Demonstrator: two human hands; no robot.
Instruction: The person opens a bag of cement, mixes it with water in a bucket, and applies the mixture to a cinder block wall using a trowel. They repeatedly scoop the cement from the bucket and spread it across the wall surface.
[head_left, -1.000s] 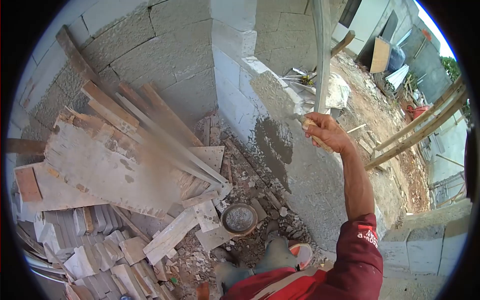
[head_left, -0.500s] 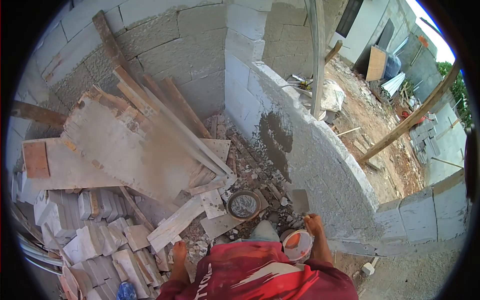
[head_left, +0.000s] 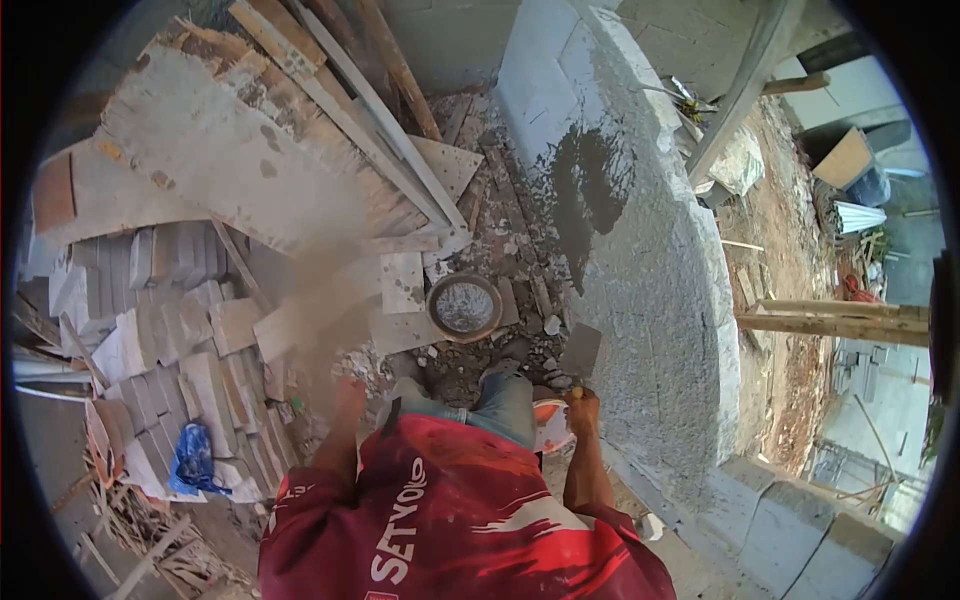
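Observation:
My right hand (head_left: 582,412) is closed around the handle of a trowel with a flat, roughly rectangular grey blade (head_left: 580,350). The blade points forward, close to the low block wall (head_left: 655,300). Beside that hand is a bucket (head_left: 552,425) with a reddish inside, partly covered by my shirt and arm. My left hand (head_left: 347,398) hangs low near the rubble, its fingers blurred under a hazy smudge. In front of my legs stands a round tub (head_left: 465,307) with greyish wet contents. A dark wet mortar patch (head_left: 590,190) marks the wall's face.
Stacked pale blocks (head_left: 170,340) lie to the left, with a blue plastic bag (head_left: 193,460) on them. A large dirty board (head_left: 220,140) and long planks (head_left: 350,110) lean ahead. Rubble covers the ground near my feet. A timber prop (head_left: 840,322) stands beyond the wall.
The view has tilted down and turned, so the tub, wall and boards sit differently in the picture. The trowel stays in my right hand, and my left hand still hangs low.

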